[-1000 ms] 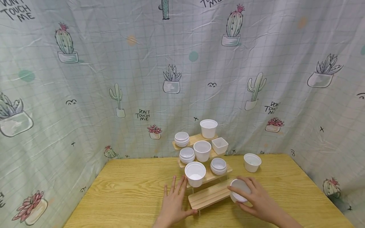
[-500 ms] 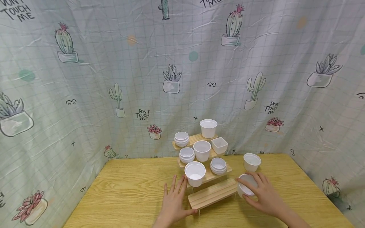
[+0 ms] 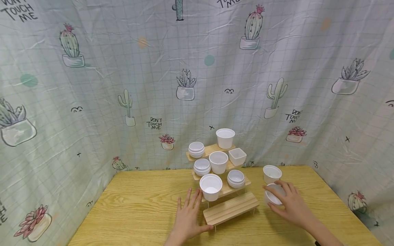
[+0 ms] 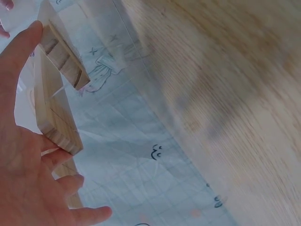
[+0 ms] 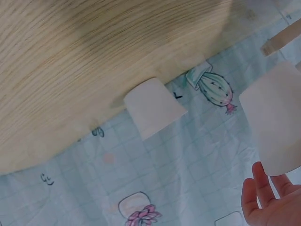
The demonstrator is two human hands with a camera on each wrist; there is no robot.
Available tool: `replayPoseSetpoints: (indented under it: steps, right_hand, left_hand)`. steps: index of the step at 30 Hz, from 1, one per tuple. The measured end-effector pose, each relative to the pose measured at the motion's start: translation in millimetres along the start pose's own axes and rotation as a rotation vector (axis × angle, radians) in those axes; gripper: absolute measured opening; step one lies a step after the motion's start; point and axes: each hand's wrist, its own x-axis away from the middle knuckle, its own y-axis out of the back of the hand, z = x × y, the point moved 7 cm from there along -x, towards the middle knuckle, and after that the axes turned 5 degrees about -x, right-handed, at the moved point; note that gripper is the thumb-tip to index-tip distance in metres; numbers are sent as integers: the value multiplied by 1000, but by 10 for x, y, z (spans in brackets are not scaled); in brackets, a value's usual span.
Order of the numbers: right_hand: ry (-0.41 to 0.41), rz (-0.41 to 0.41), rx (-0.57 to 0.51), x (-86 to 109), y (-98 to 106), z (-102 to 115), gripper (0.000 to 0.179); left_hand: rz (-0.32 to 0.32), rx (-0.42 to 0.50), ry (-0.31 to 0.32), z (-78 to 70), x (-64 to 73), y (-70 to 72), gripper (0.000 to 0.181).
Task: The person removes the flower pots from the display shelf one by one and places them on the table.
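Note:
My right hand (image 3: 293, 206) grips a round white plastic pot (image 3: 270, 199) by its rim, right of a tiered wooden display stand (image 3: 231, 209). In the right wrist view the fingertips lie against that pot's rim and the pot stays upright. Another round white pot (image 3: 272, 173) stands just behind on the table. My left hand (image 3: 186, 220) lies at the stand's left end with fingers spread. Its thumb touches the end of the lowest board (image 4: 63, 56), and the fingers reach the board above (image 4: 56, 113). Nothing sits on the lowest board.
Upper tiers carry several white pots: a tall one (image 3: 225, 138) at the top, a square one (image 3: 237, 156), a ridged one (image 3: 236, 178) and a wide one (image 3: 210, 187) among them. A cactus-print curtain (image 3: 197, 85) hangs behind the wooden table (image 3: 138, 198).
My right hand has carried the gripped pot off the right end of the lowest board, rightward and back towards the pot on the table. The left hand has stayed at the stand.

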Motion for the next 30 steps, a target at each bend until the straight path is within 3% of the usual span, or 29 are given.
replayPoseSetpoints:
  steps: [16, 30]
  right_hand:
    - [-49, -28, 37, 38, 81, -263, 54]
    - [-45, -30, 98, 62, 82, -531, 52]
  left_hand:
    - [10, 24, 7, 2, -6, 9, 112]
    - [6, 11, 11, 2, -2, 13, 112]
